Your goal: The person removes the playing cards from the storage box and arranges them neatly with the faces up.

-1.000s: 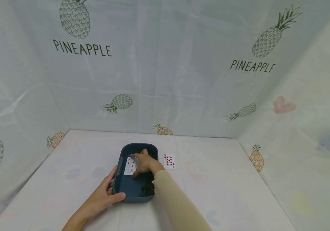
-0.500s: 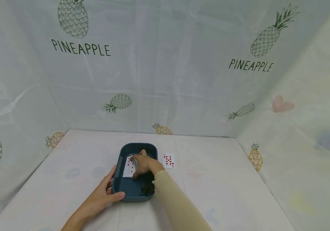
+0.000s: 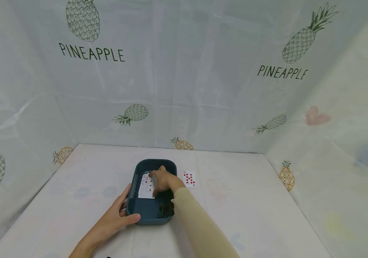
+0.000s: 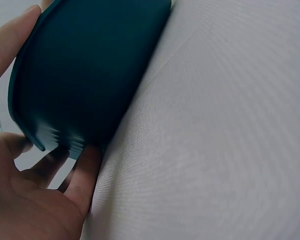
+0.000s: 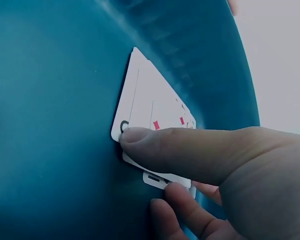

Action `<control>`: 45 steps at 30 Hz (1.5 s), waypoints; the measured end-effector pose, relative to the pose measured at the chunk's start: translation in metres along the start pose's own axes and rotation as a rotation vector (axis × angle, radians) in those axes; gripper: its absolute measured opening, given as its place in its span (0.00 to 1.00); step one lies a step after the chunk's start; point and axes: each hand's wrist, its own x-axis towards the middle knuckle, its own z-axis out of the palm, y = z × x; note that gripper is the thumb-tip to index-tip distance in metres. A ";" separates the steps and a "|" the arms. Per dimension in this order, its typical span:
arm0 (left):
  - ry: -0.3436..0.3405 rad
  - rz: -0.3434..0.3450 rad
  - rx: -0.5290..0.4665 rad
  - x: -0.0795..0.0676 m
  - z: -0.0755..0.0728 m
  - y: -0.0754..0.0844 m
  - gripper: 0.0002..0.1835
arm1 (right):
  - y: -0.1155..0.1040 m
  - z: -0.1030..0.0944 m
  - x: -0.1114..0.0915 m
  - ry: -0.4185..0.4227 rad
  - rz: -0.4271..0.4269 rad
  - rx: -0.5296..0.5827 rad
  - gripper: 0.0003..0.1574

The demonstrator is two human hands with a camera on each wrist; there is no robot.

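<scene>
A blue plastic basket (image 3: 150, 221) stands on the cloth-covered table. My left hand (image 3: 116, 215) holds its near left corner, thumb at the front rim and fingers against the ribbed side (image 4: 65, 142). Inside lies a small overlapping stack of playing cards (image 3: 146, 191), a three of diamonds face up on top. My right hand (image 3: 163, 181) reaches in and pinches the cards at their right side. In the right wrist view the thumb (image 5: 165, 147) presses on the faces, with fingertips (image 5: 182, 197) at the edge of the slightly fanned stack.
A nine of hearts (image 3: 189, 179) lies face up on the table just right of the basket. Below the right cuff, a dark object (image 3: 167, 208) overlaps the basket's near right corner. A pineapple-print sheet (image 3: 203, 89) hangs behind the table.
The top three of diamonds has shifted slightly to the right over the stack, baring a strip of another card at its left. The left hand keeps its hold on the basket.
</scene>
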 end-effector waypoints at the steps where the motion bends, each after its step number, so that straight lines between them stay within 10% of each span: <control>1: -0.001 0.001 0.000 0.000 0.000 0.000 0.60 | 0.000 0.000 0.000 0.001 0.001 -0.005 0.50; 31: 0.007 -0.011 0.008 -0.001 0.001 0.001 0.59 | 0.001 -0.001 0.001 0.044 -0.038 -0.061 0.53; 45: 0.002 -0.008 -0.005 0.001 0.001 0.000 0.60 | 0.014 -0.037 -0.026 0.100 -0.234 0.058 0.53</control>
